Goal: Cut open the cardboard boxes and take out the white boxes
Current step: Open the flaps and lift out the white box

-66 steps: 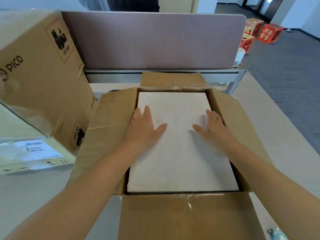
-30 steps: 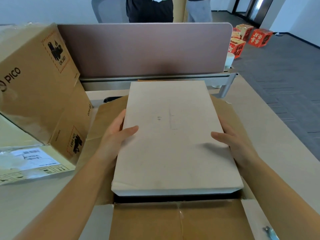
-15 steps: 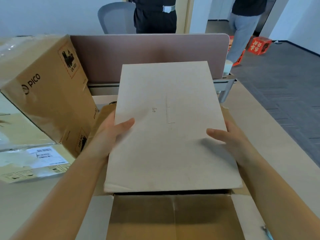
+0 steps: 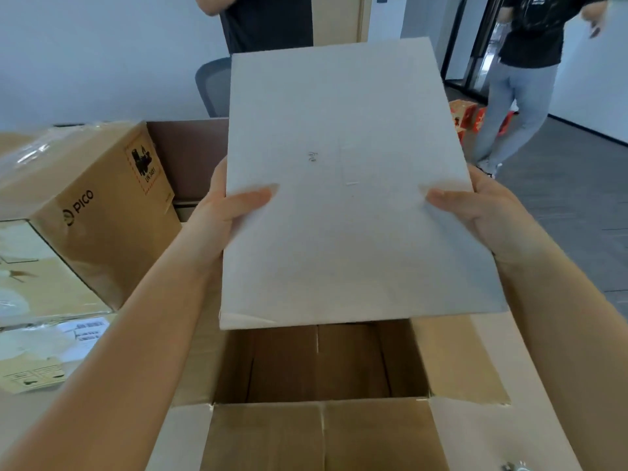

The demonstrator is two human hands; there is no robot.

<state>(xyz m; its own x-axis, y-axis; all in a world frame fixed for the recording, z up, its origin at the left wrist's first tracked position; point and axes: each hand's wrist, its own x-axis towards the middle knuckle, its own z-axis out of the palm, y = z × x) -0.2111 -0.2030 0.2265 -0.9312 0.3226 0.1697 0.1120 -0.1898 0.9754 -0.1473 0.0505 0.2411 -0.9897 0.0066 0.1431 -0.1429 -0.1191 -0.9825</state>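
A large flat white box [image 4: 343, 198] hangs in the air above the open cardboard box [image 4: 319, 433], tilted with its far end higher. My left hand [image 4: 227, 215] grips its left edge, thumb lying on the top face. My right hand [image 4: 475, 212] grips the right edge the same way. The cardboard box stands on the table with its flaps spread out, and its brown inside [image 4: 316, 362] shows below the white box's near edge.
A sealed brown PICO carton [image 4: 91, 212] stands at the left, with a flat carton bearing a label [image 4: 44, 348] under it. A desk partition [image 4: 190, 154] and a grey chair [image 4: 212, 86] lie behind. Two people stand beyond, one [image 4: 523, 73] at the right near red boxes [image 4: 465, 113].
Both hands went from lying flat on the white box to gripping its sides. They lifted it out of the cardboard box and higher, so the box's inside now shows.
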